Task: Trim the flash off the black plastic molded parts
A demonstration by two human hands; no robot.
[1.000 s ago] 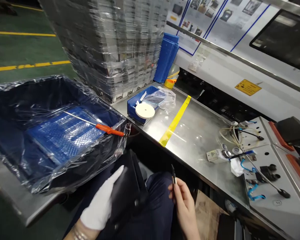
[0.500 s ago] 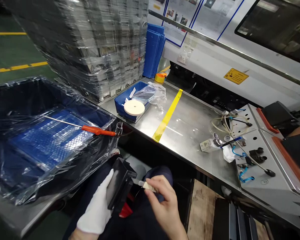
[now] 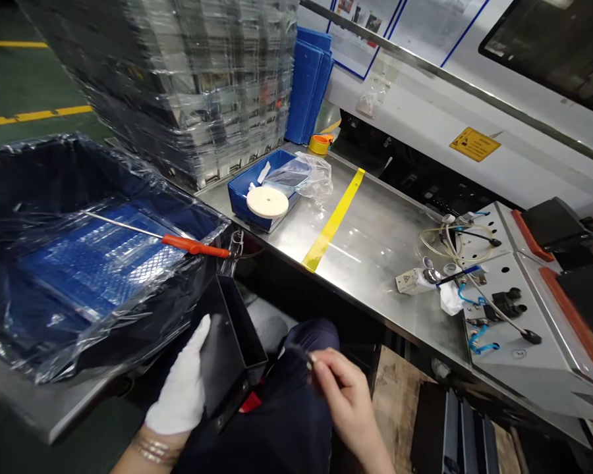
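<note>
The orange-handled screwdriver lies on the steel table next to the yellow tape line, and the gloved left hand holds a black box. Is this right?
Not quite. In the head view the orange-handled screwdriver lies across the plastic-lined bin at the left, over its blue tray, not on the steel table by the yellow tape line. The gloved left hand does hold the black box.

The left hand [image 3: 180, 388], in a white glove, lies palm-down with its fingers [image 3: 200, 336] stretched flat and the bare wrist below it. The bare right hand [image 3: 343, 395] is curled, thumb and fingers [image 3: 326, 362] pinched together at the tips, forearm running down-right.
</note>
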